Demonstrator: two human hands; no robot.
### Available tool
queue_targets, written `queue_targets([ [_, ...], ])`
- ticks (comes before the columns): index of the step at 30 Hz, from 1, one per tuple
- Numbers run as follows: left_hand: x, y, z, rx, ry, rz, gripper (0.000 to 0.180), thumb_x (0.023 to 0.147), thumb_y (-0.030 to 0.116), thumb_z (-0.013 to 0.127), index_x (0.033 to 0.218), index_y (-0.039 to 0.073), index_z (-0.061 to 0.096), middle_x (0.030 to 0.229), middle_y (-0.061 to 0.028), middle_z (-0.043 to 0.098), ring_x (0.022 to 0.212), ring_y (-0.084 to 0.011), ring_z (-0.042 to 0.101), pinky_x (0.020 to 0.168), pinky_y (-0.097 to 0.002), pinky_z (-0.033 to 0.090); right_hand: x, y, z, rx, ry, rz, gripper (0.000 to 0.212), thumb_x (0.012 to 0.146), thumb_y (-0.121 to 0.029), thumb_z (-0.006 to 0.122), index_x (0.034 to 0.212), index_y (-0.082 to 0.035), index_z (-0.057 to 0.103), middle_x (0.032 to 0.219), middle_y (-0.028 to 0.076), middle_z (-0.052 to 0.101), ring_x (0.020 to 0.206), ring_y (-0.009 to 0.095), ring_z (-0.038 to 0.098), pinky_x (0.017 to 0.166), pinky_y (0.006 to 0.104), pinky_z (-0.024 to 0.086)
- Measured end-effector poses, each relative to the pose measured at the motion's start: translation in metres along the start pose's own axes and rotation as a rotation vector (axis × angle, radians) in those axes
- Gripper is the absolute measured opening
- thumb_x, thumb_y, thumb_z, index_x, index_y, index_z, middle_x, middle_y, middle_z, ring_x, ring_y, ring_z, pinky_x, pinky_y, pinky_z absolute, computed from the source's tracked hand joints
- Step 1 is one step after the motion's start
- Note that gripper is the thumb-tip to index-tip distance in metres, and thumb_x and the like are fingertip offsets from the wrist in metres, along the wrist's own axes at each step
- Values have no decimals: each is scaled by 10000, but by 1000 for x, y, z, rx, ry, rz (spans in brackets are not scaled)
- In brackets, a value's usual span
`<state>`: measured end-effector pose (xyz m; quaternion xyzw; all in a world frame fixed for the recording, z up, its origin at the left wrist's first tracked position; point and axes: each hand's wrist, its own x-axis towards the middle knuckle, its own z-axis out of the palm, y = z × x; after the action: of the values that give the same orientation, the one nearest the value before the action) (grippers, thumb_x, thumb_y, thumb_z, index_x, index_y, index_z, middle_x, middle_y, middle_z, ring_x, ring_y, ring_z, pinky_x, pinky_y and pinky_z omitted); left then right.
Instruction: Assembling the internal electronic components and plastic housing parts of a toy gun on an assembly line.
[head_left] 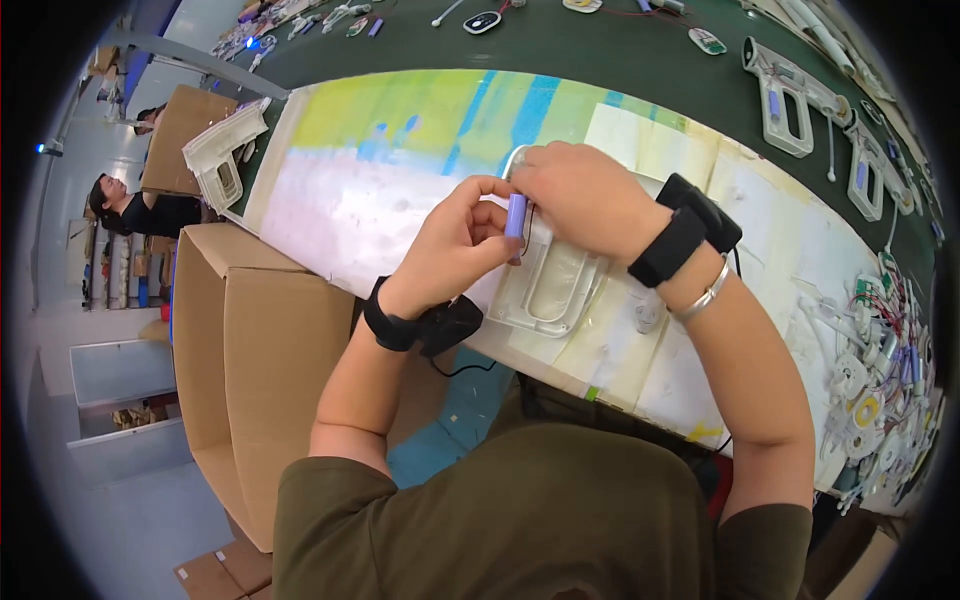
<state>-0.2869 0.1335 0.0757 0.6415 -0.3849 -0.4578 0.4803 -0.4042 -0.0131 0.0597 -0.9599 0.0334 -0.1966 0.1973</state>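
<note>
A long workbench (400, 190) with a worn covering of white, yellow and blue patches is stretching across the view, and behind it a dark green surface (600, 50) is carrying scattered small parts. To the person's left a big open cardboard box (250, 360) is standing beside the bench, with another person (140, 210) sitting further off near a second box (185, 130) that is bearing a white plastic shell (225, 150). More white shells (790, 95) are lying on the green surface at the far right, and a heap of small wired parts (880, 390) is crowding the right end of the bench. In the middle of the bench a white plastic casing with a handle loop (550, 285) is lying flat under both hands. The right hand (580, 195) is resting on the casing's upper end, fingers curled and pressed together over it; whether it is gripping anything else, I cannot tell. The left hand (455, 245) is pinching a small purple cylinder-shaped battery (516, 217) between thumb and fingertips, holding it upright right against the casing, just beside the right hand. Both wrists are wearing black bands, and the right one is also wearing a silver bracelet (705, 297).
</note>
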Motion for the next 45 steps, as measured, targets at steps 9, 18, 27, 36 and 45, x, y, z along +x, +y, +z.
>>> queue_targets([
  [9, -12, -10, 24, 1075, 49, 202, 274, 733, 89, 584, 1002, 35, 569, 703, -91, 585, 592, -298, 571, 552, -365, 485, 2, 16, 17, -240, -233, -74, 51, 668, -20, 569, 681, -44, 612, 793, 92, 588, 848, 255, 571, 748, 339, 481],
  [18, -22, -28, 20, 1105, 80, 351, 264, 764, 75, 617, 1025, 55, 586, 852, -101, 537, 629, -276, 575, 553, -354, 484, -2, 15, 25, -319, -215, -80, 67, 666, -49, 589, 662, -68, 653, 806, 40, 624, 892, 191, 573, 769, 295, 473],
  [27, -14, -36, 11, 812, 92, 236, 207, 806, 99, 583, 1008, 61, 565, 877, -113, 518, 669, -289, 586, 590, -381, 504, -7, 18, 25, -316, -216, -45, 79, 684, -74, 589, 644, -98, 653, 735, 11, 611, 859, 178, 568, 772, 290, 453],
  [36, -9, -26, -8, 765, 177, 288, 268, 830, 100, 602, 1084, 19, 574, 934, -133, 587, 686, -242, 604, 609, -319, 497, -11, 17, 19, -325, -51, -132, 39, 684, -98, 617, 667, -119, 645, 721, 9, 628, 808, 186, 581, 718, 300, 433],
  [45, 50, -22, 0, 1275, 250, 407, 367, 847, 232, 600, 1151, 37, 540, 753, -99, 632, 625, -271, 614, 529, -354, 479, -56, 2, -5, -289, 24, 178, 420, 805, -273, 641, 1180, -120, 532, 1202, 124, 519, 1118, 278, 493, 920, 439, 405],
])
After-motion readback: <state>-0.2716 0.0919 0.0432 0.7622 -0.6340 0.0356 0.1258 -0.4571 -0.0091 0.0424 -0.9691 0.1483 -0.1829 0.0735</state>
